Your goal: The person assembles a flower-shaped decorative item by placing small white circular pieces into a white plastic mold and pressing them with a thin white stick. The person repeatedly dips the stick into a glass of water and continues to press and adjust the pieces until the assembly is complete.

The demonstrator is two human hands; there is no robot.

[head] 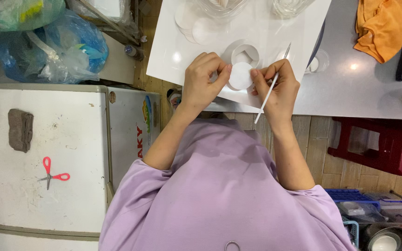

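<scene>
Both hands meet over the near edge of a white board (173, 56) that lies on a grey steel table (350, 88). Left hand (204, 80) is curled, its thumb and forefinger pinching the left rim of a small round white disc (241, 75). Right hand (279, 88) pinches the disc's opposite rim with thumb and forefinger, so the disc is held up between the two hands, face toward the camera. The right hand's other fingers also close around a thin white stick (271, 88), which runs slanted from above the knuckles down past the wrist toward the person's body.

Just beyond the fingertips, on the board, sits a round white ring mould (245, 53) with a hollow centre. Further out from the left hand lie a few flat white discs (194, 28), overlapping one another. Clear glass containers stand at the board's far edge, cut off by the frame. Well to the right of the right hand, an orange cloth (380, 25) is crumpled on the table. Below the right forearm stands a red plastic stool (387, 144). Far to the left of the left arm, red-handled scissors (52, 173) lie on a white appliance top (43, 153), with a brown folded cloth (20, 130) near them.
</scene>
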